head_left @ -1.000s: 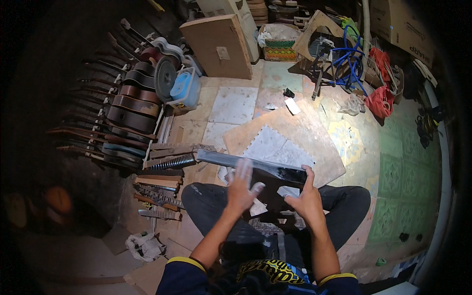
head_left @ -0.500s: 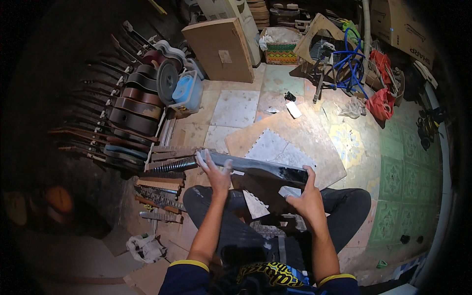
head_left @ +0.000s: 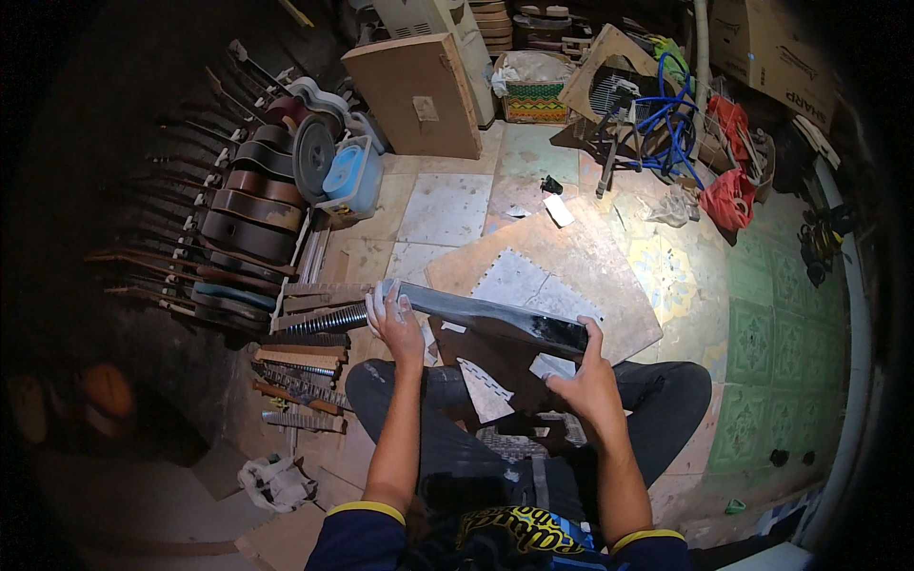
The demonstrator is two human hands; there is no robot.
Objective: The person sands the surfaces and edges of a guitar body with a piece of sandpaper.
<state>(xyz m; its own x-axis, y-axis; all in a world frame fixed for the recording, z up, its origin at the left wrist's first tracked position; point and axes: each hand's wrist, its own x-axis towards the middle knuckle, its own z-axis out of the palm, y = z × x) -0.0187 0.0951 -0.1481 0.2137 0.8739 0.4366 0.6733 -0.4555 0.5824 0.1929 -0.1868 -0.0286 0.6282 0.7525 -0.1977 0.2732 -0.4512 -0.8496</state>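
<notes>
Okay, right hand (head_left: 588,366) closed on the right end of a dark guitar body (head_left: 481,312), index finger over the top edge, thumb low on the near side. Left hand (head_left: 395,324): fingers bent and slightly parted at the body's left end, tips pale; can't tell if gripping or just resting. Body stands on edge across the front of the lap, side facing up, left end higher in view. Pale piece (head_left: 552,366) by right thumb, can't tell if held. Notched pale piece (head_left: 486,390) nearer the lap. Beyond: flat board (head_left: 614,305) on floor. Left: ridged dark piece (head_left: 328,319), wooden strips (head_left: 303,357), then guitar row (head_left: 252,209). Far right: blue hose (head_left: 678,133), red bag (head_left: 728,200).
</notes>
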